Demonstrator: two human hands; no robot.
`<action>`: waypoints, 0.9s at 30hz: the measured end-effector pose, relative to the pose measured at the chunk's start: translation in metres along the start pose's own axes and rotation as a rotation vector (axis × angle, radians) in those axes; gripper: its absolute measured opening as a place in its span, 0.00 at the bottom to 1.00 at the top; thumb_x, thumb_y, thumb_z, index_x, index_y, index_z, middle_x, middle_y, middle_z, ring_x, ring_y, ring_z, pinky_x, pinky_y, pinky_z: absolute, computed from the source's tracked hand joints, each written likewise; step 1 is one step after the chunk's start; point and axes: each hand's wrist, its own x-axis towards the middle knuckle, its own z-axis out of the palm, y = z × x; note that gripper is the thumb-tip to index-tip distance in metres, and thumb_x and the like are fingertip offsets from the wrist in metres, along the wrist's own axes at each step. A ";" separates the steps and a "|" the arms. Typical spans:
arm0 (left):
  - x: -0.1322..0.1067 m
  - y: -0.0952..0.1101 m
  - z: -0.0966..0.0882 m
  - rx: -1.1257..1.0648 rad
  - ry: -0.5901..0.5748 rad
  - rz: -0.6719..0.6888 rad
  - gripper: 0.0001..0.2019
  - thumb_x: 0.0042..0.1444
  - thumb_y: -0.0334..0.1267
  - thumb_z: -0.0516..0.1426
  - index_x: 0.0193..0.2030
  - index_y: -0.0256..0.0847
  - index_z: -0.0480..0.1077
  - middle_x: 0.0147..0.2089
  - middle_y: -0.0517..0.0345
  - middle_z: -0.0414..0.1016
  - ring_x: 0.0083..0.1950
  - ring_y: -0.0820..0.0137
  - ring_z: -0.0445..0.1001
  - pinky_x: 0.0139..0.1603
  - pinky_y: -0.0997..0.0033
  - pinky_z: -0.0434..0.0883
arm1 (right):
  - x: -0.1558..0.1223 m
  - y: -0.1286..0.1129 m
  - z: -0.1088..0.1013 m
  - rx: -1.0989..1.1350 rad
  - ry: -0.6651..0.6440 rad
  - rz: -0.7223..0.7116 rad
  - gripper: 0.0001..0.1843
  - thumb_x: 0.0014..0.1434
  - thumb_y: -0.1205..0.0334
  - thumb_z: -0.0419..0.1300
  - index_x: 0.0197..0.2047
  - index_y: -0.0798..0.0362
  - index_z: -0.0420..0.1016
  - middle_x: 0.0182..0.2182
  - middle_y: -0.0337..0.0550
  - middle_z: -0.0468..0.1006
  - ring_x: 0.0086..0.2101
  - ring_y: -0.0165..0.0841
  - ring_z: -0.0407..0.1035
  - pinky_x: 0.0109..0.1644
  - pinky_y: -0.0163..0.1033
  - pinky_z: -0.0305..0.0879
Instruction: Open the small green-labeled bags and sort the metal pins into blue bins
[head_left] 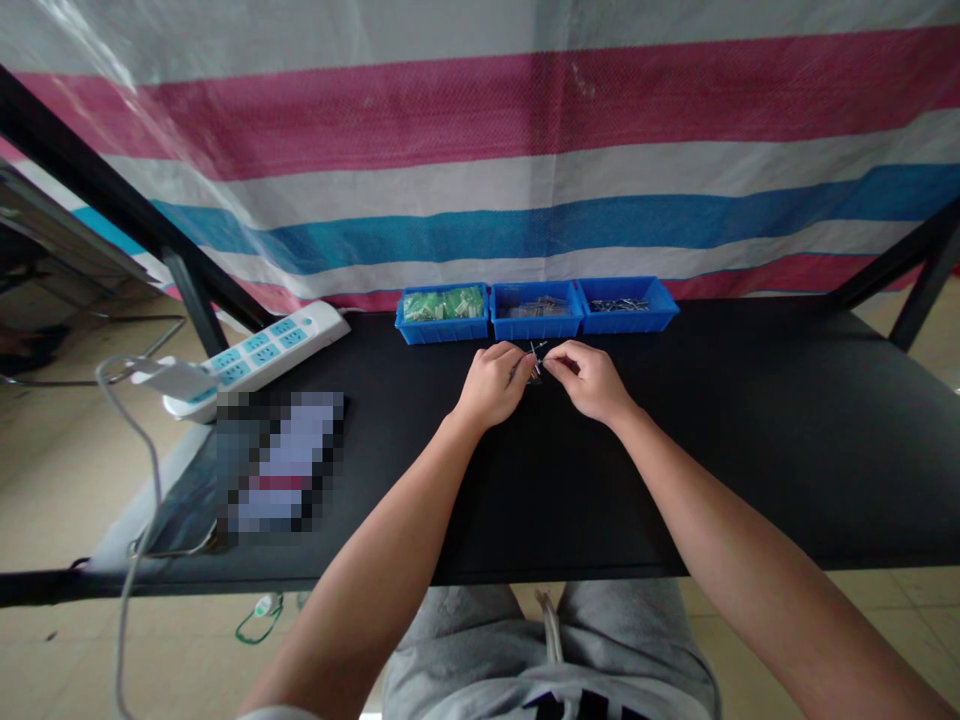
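Both my hands meet over the black table (750, 440), just in front of three blue bins. My left hand (491, 385) is closed in a pinch on a small metal part (535, 362). My right hand (589, 378) is also pinched closed, its fingertips touching the same small part from the right. The part is tiny and thin; I cannot make out its exact shape. The left blue bin (442, 315) holds green pieces, the middle blue bin (536, 311) grey pieces, and the right blue bin (628, 305) small dark metal pieces.
A white power strip (255, 355) with blue sockets lies at the table's left rear, its grey cable (127, 480) hanging off the left edge. A blurred-out object (281, 460) lies at the front left. A striped tarp (480, 150) hangs behind the table.
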 end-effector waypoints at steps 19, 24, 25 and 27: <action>0.000 -0.008 0.007 -0.033 0.085 0.037 0.03 0.56 0.31 0.60 0.35 0.41 0.75 0.39 0.57 0.78 0.41 0.69 0.76 0.45 0.67 0.68 | 0.002 0.009 0.001 0.252 0.044 0.198 0.11 0.52 0.55 0.64 0.35 0.54 0.78 0.31 0.45 0.81 0.31 0.35 0.74 0.37 0.40 0.67; 0.000 -0.011 0.009 -0.037 0.124 -0.022 0.06 0.49 0.24 0.60 0.27 0.39 0.73 0.34 0.59 0.78 0.37 0.70 0.76 0.44 0.68 0.68 | 0.001 0.005 -0.002 0.322 -0.037 0.217 0.09 0.50 0.57 0.66 0.29 0.54 0.78 0.24 0.41 0.78 0.25 0.31 0.69 0.31 0.37 0.64; 0.000 -0.011 0.010 -0.046 0.133 -0.034 0.07 0.48 0.24 0.59 0.27 0.39 0.73 0.33 0.59 0.78 0.36 0.70 0.76 0.43 0.68 0.69 | 0.001 0.004 -0.003 0.324 -0.066 0.224 0.09 0.50 0.57 0.66 0.28 0.54 0.78 0.23 0.40 0.77 0.24 0.30 0.68 0.30 0.37 0.63; 0.000 -0.010 0.010 -0.077 0.156 -0.058 0.07 0.48 0.23 0.59 0.27 0.39 0.73 0.33 0.58 0.77 0.35 0.70 0.75 0.41 0.70 0.70 | 0.000 0.002 -0.003 0.317 -0.111 0.238 0.09 0.49 0.57 0.66 0.27 0.54 0.78 0.23 0.40 0.77 0.24 0.30 0.68 0.30 0.37 0.63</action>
